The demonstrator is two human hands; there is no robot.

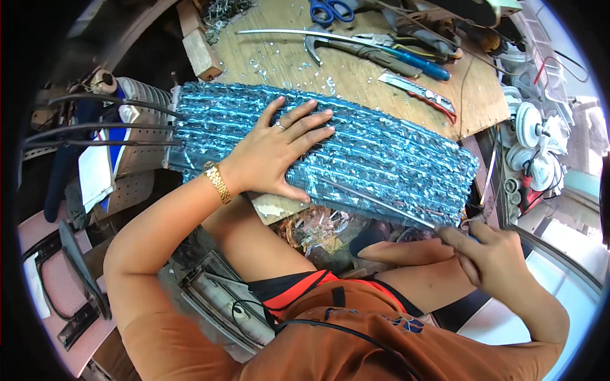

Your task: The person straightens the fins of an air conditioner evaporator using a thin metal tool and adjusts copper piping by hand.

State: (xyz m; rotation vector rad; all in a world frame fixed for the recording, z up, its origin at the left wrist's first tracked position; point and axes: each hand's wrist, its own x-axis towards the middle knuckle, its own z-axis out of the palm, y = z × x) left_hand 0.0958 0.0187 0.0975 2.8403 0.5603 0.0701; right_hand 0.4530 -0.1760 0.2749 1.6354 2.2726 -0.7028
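Note:
A blue finned coil [394, 159], its metal fins torn and ragged in long rows, lies across the board in front of me. Flat on its middle rests my left hand [283, 149], fingers spread, a ring and a gold watch on that arm. My right hand [480, 254], at the coil's near right corner, is closed round a long thin metal rod [400, 211]. The rod points left along the coil's near edge, its tip among the fins; its grip is mostly hidden by my fingers. Dark tubes [101, 136] stretch left from the coil's left end.
On the wooden board [267, 57] lie a utility knife [422, 95], a blue-handled long rod tool [406, 54], a hammer [356, 51], pliers [413, 41] and blue scissors [330, 9], among fin scraps. White round parts [530, 124] stand at right. Loose scraps [318, 228] lie below the board.

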